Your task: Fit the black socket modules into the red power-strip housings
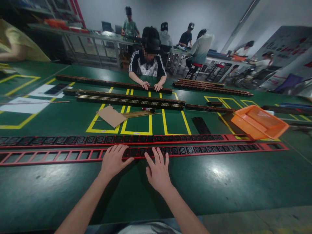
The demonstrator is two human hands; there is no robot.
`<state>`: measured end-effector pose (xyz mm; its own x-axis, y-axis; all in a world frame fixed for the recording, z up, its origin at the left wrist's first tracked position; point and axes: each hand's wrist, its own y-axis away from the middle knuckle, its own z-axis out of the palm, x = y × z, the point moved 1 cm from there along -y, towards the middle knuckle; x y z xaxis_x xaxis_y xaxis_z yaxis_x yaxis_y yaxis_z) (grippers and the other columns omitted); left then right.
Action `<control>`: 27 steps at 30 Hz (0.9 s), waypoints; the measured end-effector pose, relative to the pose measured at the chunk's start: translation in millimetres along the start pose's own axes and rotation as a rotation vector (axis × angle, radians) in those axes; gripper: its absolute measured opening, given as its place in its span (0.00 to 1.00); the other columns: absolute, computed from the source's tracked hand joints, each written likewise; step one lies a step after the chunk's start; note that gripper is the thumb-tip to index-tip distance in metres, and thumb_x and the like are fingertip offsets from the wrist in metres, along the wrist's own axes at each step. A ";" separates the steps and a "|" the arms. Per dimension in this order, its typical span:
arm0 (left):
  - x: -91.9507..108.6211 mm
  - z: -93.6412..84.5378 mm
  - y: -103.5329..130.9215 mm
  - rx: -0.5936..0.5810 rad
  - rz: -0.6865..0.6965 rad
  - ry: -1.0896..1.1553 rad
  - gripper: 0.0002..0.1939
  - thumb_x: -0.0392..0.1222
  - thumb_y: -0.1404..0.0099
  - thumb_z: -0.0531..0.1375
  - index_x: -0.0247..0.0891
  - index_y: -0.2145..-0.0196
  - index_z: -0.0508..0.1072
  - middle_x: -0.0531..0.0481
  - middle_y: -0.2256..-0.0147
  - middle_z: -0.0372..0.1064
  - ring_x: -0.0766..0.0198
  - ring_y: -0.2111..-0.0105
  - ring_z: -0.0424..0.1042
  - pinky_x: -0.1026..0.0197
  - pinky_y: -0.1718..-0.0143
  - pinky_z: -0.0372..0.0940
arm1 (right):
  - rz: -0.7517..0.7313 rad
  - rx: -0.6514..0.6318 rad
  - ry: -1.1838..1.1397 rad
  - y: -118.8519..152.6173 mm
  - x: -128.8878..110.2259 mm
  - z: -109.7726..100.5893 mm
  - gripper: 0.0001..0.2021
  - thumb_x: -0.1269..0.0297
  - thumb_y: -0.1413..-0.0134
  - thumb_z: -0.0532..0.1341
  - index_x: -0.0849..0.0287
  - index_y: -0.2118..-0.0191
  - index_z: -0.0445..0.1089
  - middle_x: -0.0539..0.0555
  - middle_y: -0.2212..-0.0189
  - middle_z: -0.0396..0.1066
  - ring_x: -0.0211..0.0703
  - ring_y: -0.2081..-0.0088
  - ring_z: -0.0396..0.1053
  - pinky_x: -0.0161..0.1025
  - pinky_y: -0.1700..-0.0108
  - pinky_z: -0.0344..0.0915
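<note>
Across the table in front of me lies a long red slotted strip (265,147). Black power sockets (190,149) fill its slots from the middle to the right, while the slots to the left are bare. My left hand (114,161) rests on the strip where the sockets begin, fingers spread over its edge and thumb out. Just right of it, my right hand (158,169) lies with spread fingertips on the sockets. Whatever sits beneath the fingers is hidden. Behind runs a second red strip (226,137), fitted with black sockets along most of its length.
An orange basket (280,128) stands at the right by the strips' ends. Beyond lie a piece of cardboard (111,116), a black flat piece (201,125) and long dark bars (131,101). Opposite, a person (147,63) works with both hands on another bar.
</note>
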<state>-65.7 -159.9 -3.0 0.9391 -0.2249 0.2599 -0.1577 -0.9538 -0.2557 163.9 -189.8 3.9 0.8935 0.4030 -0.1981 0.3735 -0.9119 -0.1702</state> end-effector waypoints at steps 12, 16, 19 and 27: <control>0.8 -0.7 0.4 0.017 -0.004 0.020 0.22 0.59 0.38 0.58 0.42 0.53 0.72 0.44 0.55 0.73 0.49 0.54 0.69 0.48 0.51 0.59 | 0.001 0.002 0.004 -0.7 -0.7 -0.2 0.28 0.65 0.40 0.57 0.46 0.35 0.56 0.56 0.31 0.46 0.57 0.31 0.40 0.68 0.34 0.36; 0.4 0.4 0.6 0.012 -0.002 0.013 0.23 0.60 0.38 0.57 0.42 0.53 0.72 0.44 0.56 0.73 0.49 0.54 0.69 0.48 0.51 0.59 | -0.027 -0.013 0.002 -0.2 1.4 -4.4 0.29 0.65 0.40 0.57 0.46 0.34 0.54 0.56 0.31 0.46 0.57 0.31 0.41 0.68 0.34 0.39; -0.2 1.5 1.1 0.009 -0.010 0.011 0.23 0.60 0.37 0.57 0.43 0.52 0.72 0.44 0.56 0.73 0.50 0.54 0.69 0.48 0.51 0.59 | -0.039 -0.021 0.008 -0.1 2.5 -7.2 0.29 0.64 0.39 0.57 0.46 0.33 0.53 0.56 0.31 0.45 0.58 0.31 0.41 0.68 0.35 0.40; -1.1 3.2 1.4 0.006 0.001 -0.007 0.23 0.60 0.37 0.56 0.42 0.52 0.71 0.44 0.55 0.73 0.50 0.54 0.69 0.48 0.50 0.58 | -0.028 -0.035 0.001 -1.1 2.0 -6.6 0.29 0.64 0.39 0.56 0.46 0.33 0.53 0.57 0.31 0.46 0.57 0.31 0.41 0.69 0.35 0.40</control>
<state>-66.0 -160.3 -6.7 0.9409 -0.2248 0.2532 -0.1569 -0.9522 -0.2620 166.8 -188.5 10.0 0.8831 0.4280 -0.1924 0.4067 -0.9026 -0.1414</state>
